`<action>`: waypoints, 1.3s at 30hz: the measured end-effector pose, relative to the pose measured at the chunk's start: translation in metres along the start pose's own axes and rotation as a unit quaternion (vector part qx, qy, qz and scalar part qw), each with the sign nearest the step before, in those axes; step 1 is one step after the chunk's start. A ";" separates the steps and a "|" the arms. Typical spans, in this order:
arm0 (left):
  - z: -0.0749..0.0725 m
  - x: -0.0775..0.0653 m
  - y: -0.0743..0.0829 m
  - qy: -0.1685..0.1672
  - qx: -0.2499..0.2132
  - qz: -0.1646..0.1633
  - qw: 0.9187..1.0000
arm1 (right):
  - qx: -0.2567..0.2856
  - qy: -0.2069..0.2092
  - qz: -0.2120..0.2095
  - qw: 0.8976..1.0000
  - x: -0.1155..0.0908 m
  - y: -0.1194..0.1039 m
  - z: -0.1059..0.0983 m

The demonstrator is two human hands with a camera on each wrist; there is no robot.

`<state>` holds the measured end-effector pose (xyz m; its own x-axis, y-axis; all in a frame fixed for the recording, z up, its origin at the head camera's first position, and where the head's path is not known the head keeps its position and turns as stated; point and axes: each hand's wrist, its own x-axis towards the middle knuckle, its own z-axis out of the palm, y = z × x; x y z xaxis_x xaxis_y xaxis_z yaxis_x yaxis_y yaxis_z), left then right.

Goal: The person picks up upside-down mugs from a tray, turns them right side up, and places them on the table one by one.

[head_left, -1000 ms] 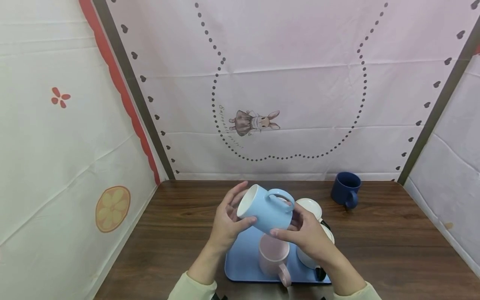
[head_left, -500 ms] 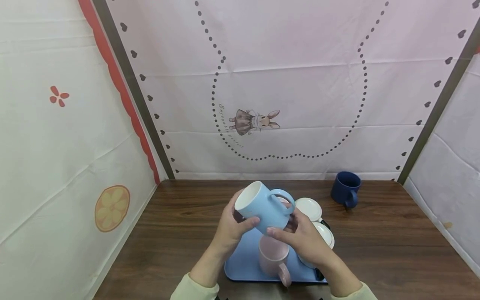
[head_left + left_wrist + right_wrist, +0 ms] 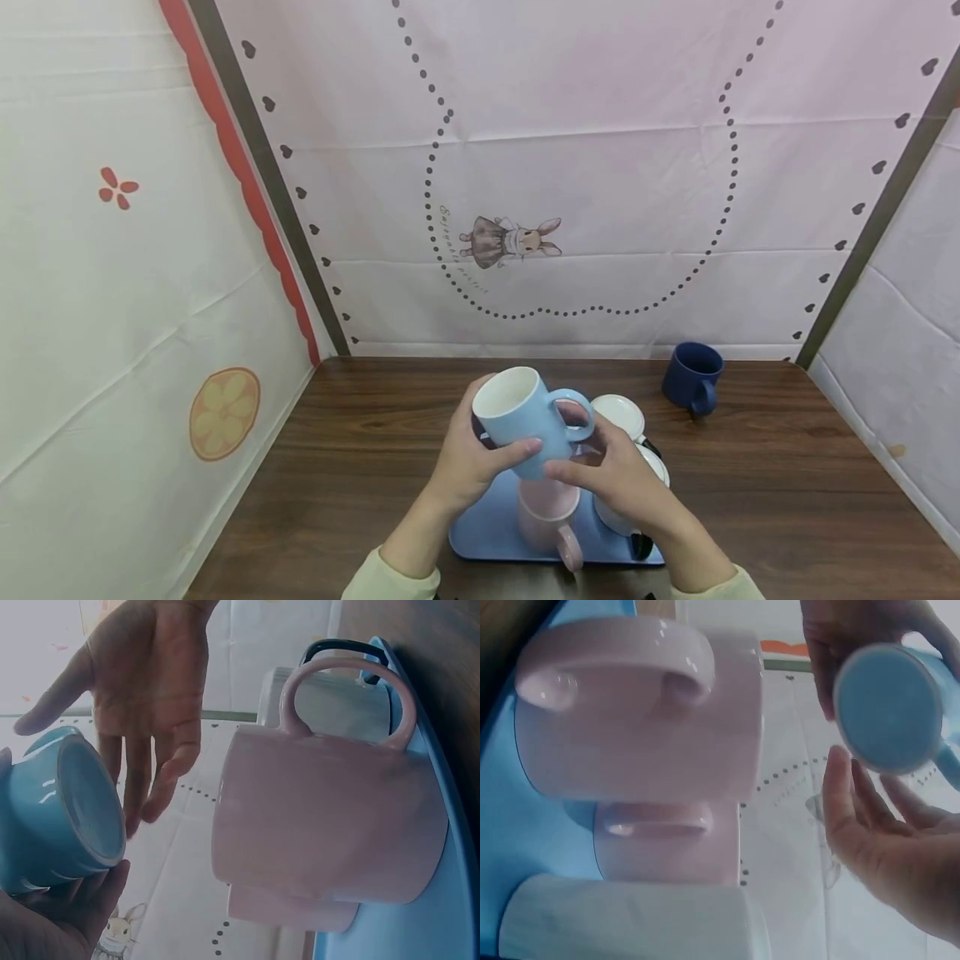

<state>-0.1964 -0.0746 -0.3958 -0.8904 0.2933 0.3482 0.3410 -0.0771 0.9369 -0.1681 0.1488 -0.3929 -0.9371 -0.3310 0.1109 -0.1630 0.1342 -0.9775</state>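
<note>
A light blue mug (image 3: 517, 429) with a white inside is held tilted above the tray, its mouth up and to the left, its handle on the right. My left hand (image 3: 468, 454) grips its side, thumb across the front. Close by the mug's base is my right hand (image 3: 622, 479); both wrist views show its fingers extended, not wrapped round the mug. Below stands a pink mug (image 3: 543, 521), its handle towards me, on the blue tray (image 3: 480, 529). The right wrist view shows a second pink mug (image 3: 667, 855) behind it.
On the tray's right side are white lidded cups (image 3: 617, 414) with black parts, partly hidden by my right hand. A navy mug (image 3: 681, 387) stands on the brown wooden table (image 3: 757, 483) at the back right. Printed cloth (image 3: 600, 192) walls enclose the table.
The light blue mug has turned more upright, its mouth now facing further up, and it has come slightly lower. My left hand has turned along with it.
</note>
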 end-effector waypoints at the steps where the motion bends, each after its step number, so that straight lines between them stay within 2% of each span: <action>1: 0.000 0.000 0.000 0.000 0.006 0.002 1.000 | -0.005 0.007 -0.003 1.000 0.000 -0.001 -0.003; 6: 0.000 -0.001 0.002 0.002 0.051 0.009 0.999 | 0.006 0.035 -0.027 0.999 0.000 -0.007 -0.015; 10: 0.000 -0.001 0.003 0.007 0.080 0.020 0.997 | 0.046 0.035 -0.050 0.997 -0.002 -0.009 -0.023; 15: 0.001 -0.001 0.002 0.003 0.113 0.028 0.993 | 0.098 0.008 -0.065 0.993 -0.002 -0.008 -0.029; 22: 0.002 -0.002 0.000 -0.004 0.142 0.035 0.989 | 0.112 -0.018 -0.064 0.991 0.000 -0.008 -0.030; 28: 0.004 -0.002 0.001 -0.009 0.163 0.039 0.986 | 0.139 -0.062 -0.055 0.987 0.002 -0.007 -0.028; 32: 0.005 -0.002 0.002 -0.016 0.174 0.046 0.983 | 0.144 -0.084 -0.056 0.985 0.005 -0.006 -0.026; 39: 0.005 -0.002 0.004 -0.027 0.184 0.054 0.981 | 0.133 -0.096 -0.052 0.985 0.007 -0.005 -0.024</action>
<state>-0.1917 -0.0706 -0.3924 -0.8292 0.3540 0.4326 0.5267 0.2355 0.8168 -0.1809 0.1683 -0.3832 -0.8402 -0.5036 0.2009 -0.1441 -0.1497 -0.9782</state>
